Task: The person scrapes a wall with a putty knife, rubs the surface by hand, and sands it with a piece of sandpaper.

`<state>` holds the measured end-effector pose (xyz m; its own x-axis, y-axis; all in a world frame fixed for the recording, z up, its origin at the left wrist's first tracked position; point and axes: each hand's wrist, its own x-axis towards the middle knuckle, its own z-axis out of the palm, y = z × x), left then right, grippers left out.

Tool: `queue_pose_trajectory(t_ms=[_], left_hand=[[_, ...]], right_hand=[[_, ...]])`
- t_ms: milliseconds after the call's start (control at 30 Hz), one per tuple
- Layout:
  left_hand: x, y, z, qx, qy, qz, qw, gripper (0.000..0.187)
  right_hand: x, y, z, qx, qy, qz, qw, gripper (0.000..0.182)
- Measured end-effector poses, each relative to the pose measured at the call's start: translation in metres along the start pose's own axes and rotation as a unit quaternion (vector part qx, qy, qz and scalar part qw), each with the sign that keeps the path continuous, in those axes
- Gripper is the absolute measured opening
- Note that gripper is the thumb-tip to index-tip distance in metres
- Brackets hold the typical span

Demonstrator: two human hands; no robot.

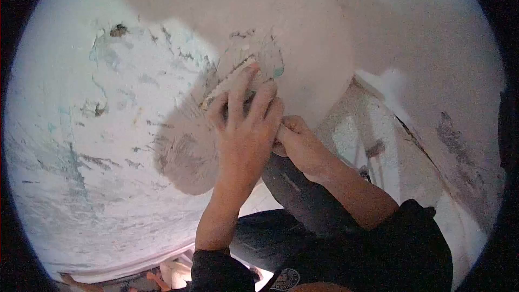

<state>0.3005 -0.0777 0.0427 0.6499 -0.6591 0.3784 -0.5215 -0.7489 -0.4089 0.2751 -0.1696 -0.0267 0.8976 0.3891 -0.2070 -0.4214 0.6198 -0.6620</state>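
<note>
A putty knife lies with its wide, pale edge against the rough, patched wall. My left hand is over the blade, fingers bent and somewhat apart, gripping and pressing it from behind. Just below and to the right, my right hand is closed in a fist around what appears to be the handle, which the fingers mostly hide. Damp-looking filler smears and dark scrape marks surround the blade's edge.
Shadows of my head and arms fall across the wall. To the right, a corner edge with a dark crack runs downward. A small dark hole marks the upper left. Below are my dark trousers and part of another person's arm.
</note>
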Motion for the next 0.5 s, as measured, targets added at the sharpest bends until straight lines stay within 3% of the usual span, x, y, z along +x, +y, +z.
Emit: queue_pose_trajectory(t_ms=[233, 333, 500], left_hand=[[0.020, 0.005, -0.001, -0.015, -0.005, 0.009, 1.000, 0.015], [0.028, 0.007, 0.000, 0.005, -0.005, 0.017, 1.000, 0.014], [0.026, 0.005, 0.006, 0.007, -0.014, 0.017, 1.000, 0.014]], right_hand=[[0.001, -0.020, -0.003, 0.050, 0.035, -0.061, 0.996, 0.035], [0.004, -0.021, -0.011, 0.004, 0.018, -0.014, 1.000, 0.033], [0.016, -0.022, -0.013, 0.048, 0.005, -0.054, 0.997, 0.037]])
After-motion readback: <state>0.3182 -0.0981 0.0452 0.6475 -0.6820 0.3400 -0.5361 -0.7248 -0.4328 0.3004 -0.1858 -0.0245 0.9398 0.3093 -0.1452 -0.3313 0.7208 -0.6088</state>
